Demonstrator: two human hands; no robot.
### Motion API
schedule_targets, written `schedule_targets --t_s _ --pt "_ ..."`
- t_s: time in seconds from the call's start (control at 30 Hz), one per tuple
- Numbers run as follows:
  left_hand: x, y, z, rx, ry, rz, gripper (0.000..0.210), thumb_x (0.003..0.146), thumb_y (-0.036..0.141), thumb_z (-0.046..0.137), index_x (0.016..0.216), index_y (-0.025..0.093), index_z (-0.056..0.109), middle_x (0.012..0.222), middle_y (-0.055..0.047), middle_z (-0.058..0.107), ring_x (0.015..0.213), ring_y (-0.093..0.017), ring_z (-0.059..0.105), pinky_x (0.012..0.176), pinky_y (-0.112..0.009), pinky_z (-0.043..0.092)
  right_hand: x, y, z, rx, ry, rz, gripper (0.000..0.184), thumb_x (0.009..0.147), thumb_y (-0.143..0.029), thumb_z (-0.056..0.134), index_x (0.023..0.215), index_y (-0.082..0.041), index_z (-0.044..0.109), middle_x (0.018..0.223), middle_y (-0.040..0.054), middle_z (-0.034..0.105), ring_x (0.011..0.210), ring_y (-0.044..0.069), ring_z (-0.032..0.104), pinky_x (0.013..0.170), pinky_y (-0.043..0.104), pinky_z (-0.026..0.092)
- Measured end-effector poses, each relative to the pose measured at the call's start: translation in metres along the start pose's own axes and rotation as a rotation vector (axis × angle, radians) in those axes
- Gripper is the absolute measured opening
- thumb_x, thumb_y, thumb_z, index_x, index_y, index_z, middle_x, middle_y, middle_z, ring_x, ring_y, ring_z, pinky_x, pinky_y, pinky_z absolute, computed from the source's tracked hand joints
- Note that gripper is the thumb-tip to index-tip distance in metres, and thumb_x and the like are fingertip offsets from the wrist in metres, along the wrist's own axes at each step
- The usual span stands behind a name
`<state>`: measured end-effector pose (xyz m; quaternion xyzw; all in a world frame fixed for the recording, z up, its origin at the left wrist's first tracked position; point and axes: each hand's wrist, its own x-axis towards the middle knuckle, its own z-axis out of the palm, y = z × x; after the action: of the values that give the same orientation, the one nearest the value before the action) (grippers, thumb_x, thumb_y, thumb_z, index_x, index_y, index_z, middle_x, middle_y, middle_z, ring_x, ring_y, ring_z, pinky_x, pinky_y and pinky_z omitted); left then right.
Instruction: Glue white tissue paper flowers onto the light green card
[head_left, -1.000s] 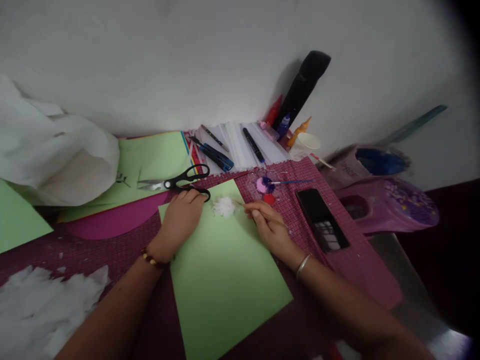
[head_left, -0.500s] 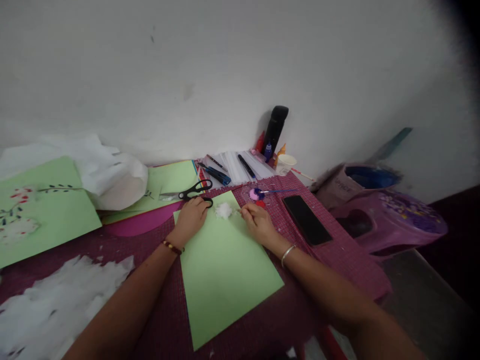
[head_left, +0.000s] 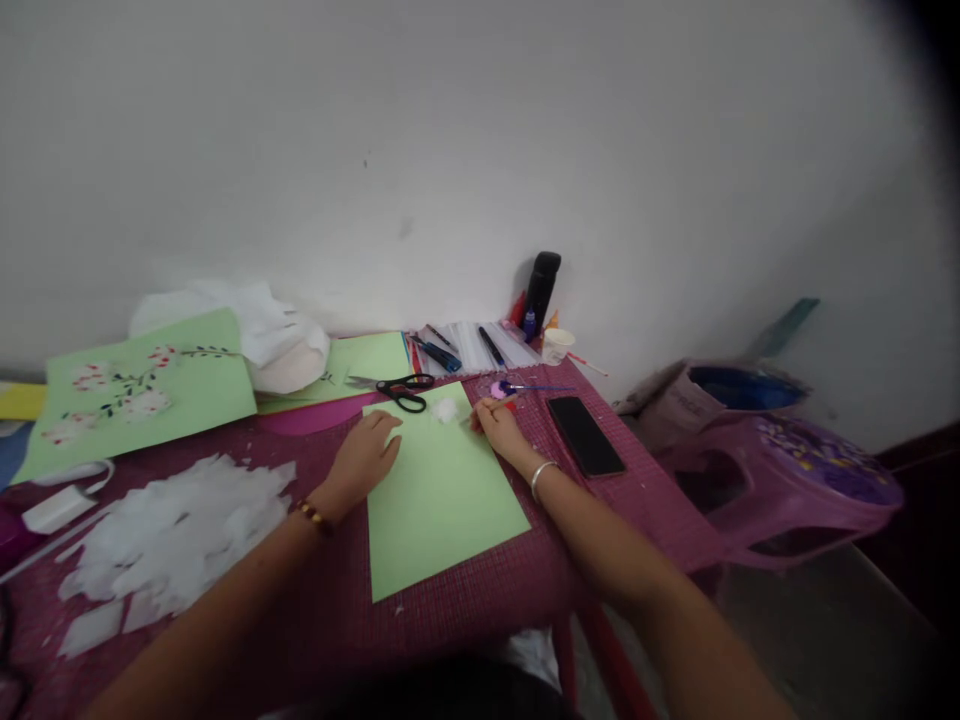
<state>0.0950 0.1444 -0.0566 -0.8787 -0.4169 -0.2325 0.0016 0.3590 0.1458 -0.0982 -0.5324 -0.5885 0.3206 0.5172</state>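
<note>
A green sheet of paper (head_left: pixel 442 510) lies on the table, with a small tuft of white paper (head_left: pixel 445 410) near its far edge. My left hand (head_left: pixel 366 455) is at the sheet's left edge, fingers stretched out and holding nothing. At the sheet's far right edge, my right hand (head_left: pixel 499 425) is closed in a pinch; what it holds is too small to make out. Close beyond that hand are dabs of pink and dark paint (head_left: pixel 498 389) and a blue paintbrush (head_left: pixel 540 388). Black-handled scissors (head_left: pixel 405 391) lie past the sheet's far left corner.
White paper pieces (head_left: pixel 187 530) are heaped at left. Behind them rests a green sheet with painted flowers (head_left: pixel 150 395). A phone (head_left: pixel 586 436) lies at right. A paper cup (head_left: pixel 557 345), paint bottles (head_left: pixel 529 323) and a cutter (head_left: pixel 439 354) are near the wall. A pink stool (head_left: pixel 795 490) stands beyond the table.
My view has shifted left, showing more of the painted sheet and the paper heap. My left hand has drawn back from beside the scissors along the sheet's left edge. My right hand is nearer the paints.
</note>
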Motion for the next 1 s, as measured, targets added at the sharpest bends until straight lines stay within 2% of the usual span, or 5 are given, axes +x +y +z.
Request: schedule_targets --t_s 0.23,0.37,0.6,0.77,1.0 --pt "-0.054 0.025 -0.007 -0.117 -0.037 -0.072 0.020 0.090 0.021 0.046 0.098 0.015 0.063 0.102 -0.011 0.064 0.096 -0.021 0.060 0.089 -0.037 0.051 0.007 -0.005 -0.001 0.007 -0.059 0.010 0.022 0.090 -0.028 0.041 0.075 -0.019 0.054 0.066 -0.0005 0.060 0.062 0.012 0.057 0.061 0.024 0.046" --pt "-0.060 0.026 0.003 -0.061 -0.012 -0.144 0.018 0.089 0.020 0.046 0.086 0.016 0.063 0.091 -0.009 0.065 0.089 -0.021 0.061 0.085 -0.037 0.050 0.008 -0.008 -0.008 0.015 -0.013 0.028 0.023 0.091 -0.023 0.038 0.074 -0.019 0.053 0.062 -0.0012 0.058 0.058 0.012 0.055 0.059 0.024 0.044" --pt "-0.055 0.037 0.003 0.117 -0.111 -0.041 0.023 0.091 0.017 0.041 0.089 0.014 0.064 0.093 -0.012 0.064 0.093 -0.025 0.059 0.090 -0.041 0.046 0.009 -0.017 0.008 0.040 -0.056 0.038 0.020 0.088 -0.018 0.047 0.071 -0.018 0.057 0.065 -0.0004 0.062 0.062 0.013 0.058 0.067 0.026 0.047" --pt "-0.058 0.035 -0.005 0.101 -0.214 0.014 0.021 0.091 0.018 0.042 0.084 0.014 0.061 0.088 -0.011 0.062 0.088 -0.024 0.057 0.086 -0.039 0.046 -0.012 -0.030 -0.003 0.066 0.002 0.143 0.022 0.088 -0.017 0.042 0.069 -0.018 0.053 0.057 -0.0011 0.058 0.056 0.012 0.056 0.060 0.026 0.046" --pt "-0.080 0.025 -0.034 0.044 -0.373 0.089 0.018 0.090 0.021 0.048 0.074 0.017 0.058 0.082 -0.007 0.059 0.080 -0.022 0.055 0.077 -0.037 0.046 -0.056 -0.054 -0.017 0.194 -0.128 0.255 0.024 0.091 -0.034 0.049 0.077 -0.018 0.059 0.068 0.0010 0.064 0.061 0.011 0.060 0.061 0.025 0.051"
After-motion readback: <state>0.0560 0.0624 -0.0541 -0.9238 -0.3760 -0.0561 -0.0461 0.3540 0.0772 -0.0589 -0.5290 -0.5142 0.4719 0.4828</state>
